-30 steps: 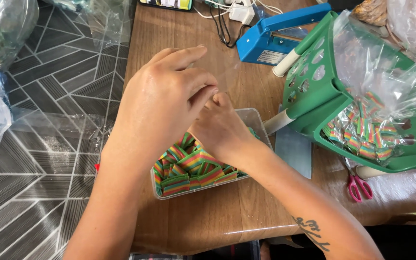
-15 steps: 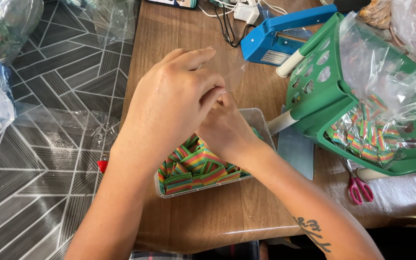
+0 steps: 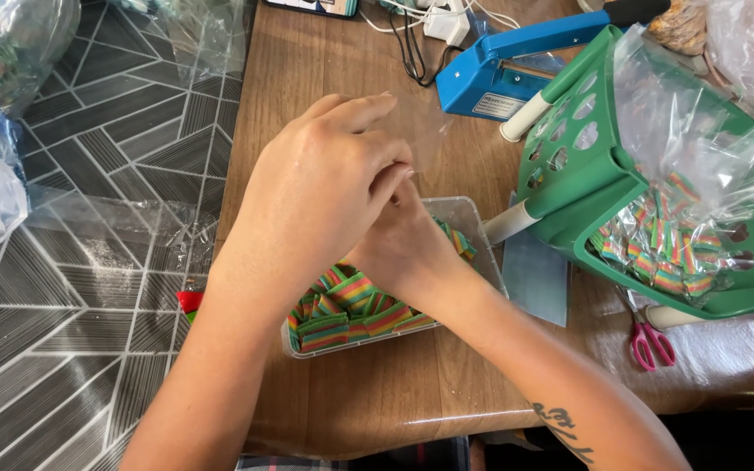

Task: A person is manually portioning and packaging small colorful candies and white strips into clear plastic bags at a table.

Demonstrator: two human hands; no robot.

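Both hands (image 3: 368,209) pinching clear bag (image 3: 429,135), over rainbow candy tray (image 3: 473,228)

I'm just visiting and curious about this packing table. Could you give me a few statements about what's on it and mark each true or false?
1. The clear tray holds rainbow-striped candy pieces. True.
2. The heat sealer is red. False: it is blue.
3. Pink-handled scissors lie beside the green basket. True.
4. The basket is empty. False: it holds a clear bag of striped candies.
5. The left hand and right hand are far apart. False: they meet above the tray.
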